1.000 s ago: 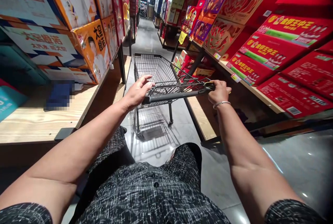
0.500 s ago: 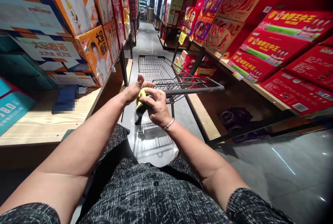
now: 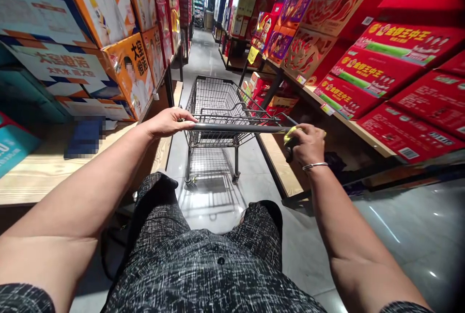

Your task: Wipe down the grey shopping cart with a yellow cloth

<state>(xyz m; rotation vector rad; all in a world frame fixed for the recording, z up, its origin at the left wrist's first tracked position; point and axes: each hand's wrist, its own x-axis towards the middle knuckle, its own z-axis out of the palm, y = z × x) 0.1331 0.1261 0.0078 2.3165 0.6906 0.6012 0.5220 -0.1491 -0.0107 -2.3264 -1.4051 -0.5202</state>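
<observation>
A dark metal shopping cart stands in front of me, its grey handle bar running crosswise. My left hand is closed around the bar's left end, thumb along the top. At the right end, my right hand is closed on a crumpled yellow-and-black piece of cloth, pressed against the bar. Whether the cloth is a rag or a glove I cannot tell. A bracelet circles my right wrist.
On the left, orange drink cartons are stacked on a wooden shelf, with a dark blue item near them. Red boxes fill the right shelf. The grey-floored aisle runs ahead between the shelves.
My hands have moved apart along the handle. The right hand has slid from the left end to the right end with the cloth; the left now grips the left end.
</observation>
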